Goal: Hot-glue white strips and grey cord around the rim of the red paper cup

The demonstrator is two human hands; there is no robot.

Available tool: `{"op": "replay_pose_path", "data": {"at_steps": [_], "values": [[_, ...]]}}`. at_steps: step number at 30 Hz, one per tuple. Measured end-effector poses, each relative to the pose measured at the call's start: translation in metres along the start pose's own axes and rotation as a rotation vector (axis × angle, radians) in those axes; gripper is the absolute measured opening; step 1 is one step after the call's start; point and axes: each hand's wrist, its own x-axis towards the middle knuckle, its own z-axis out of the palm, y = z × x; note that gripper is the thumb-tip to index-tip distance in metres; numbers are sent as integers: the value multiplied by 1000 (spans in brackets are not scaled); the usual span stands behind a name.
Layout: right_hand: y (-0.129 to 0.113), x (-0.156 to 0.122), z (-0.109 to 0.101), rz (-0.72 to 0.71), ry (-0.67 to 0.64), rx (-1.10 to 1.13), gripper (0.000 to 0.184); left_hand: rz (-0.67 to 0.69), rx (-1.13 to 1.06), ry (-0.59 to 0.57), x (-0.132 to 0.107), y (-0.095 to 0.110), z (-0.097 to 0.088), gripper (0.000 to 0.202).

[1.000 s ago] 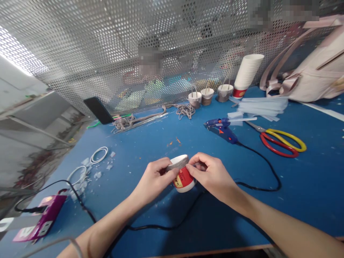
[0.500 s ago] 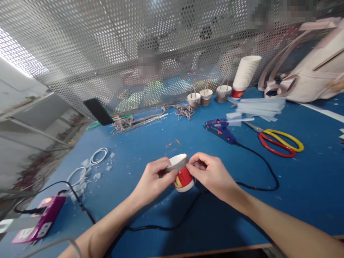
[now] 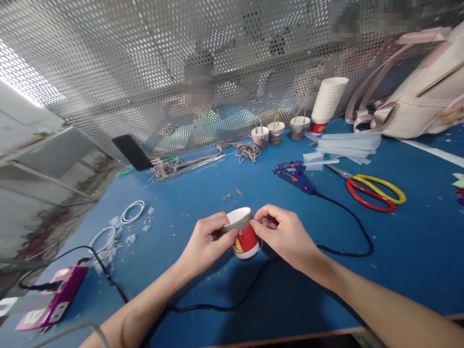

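Observation:
A red and white paper cup (image 3: 247,241), tilted slightly, is held above the table. Grey cord (image 3: 239,223) wraps its upper part in a band just under the white rim. My left hand (image 3: 210,240) grips the cup from the left, thumb on the front of the band and fingers at the rim. At the cup's right side my right hand (image 3: 284,234) is closed, thumb and index finger pinching the cord against the band. A thin loop of cord shows beside the cup's lower right; the rest is hidden behind my right hand.
A blue glue gun (image 3: 295,176) lies beyond my right hand, near scissors (image 3: 373,191) and translucent glue sticks (image 3: 348,145). Farther back stand cord-wrapped cups (image 3: 276,133), stacked paper cups (image 3: 329,99) and loose cord (image 3: 247,151). A purple power strip (image 3: 60,297) sits left; black cable crosses the table.
The view has shifted very slightly. Both hands keep the same hold on the cup and cord, with hardly any visible movement.

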Motion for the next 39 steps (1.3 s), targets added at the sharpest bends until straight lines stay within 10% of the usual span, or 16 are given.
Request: {"op": "replay_pose_path", "data": {"at_steps": [39], "values": [[3, -2, 3, -53, 28, -33, 9, -88, -85, 30, 0, 2, 3, 30]]}}
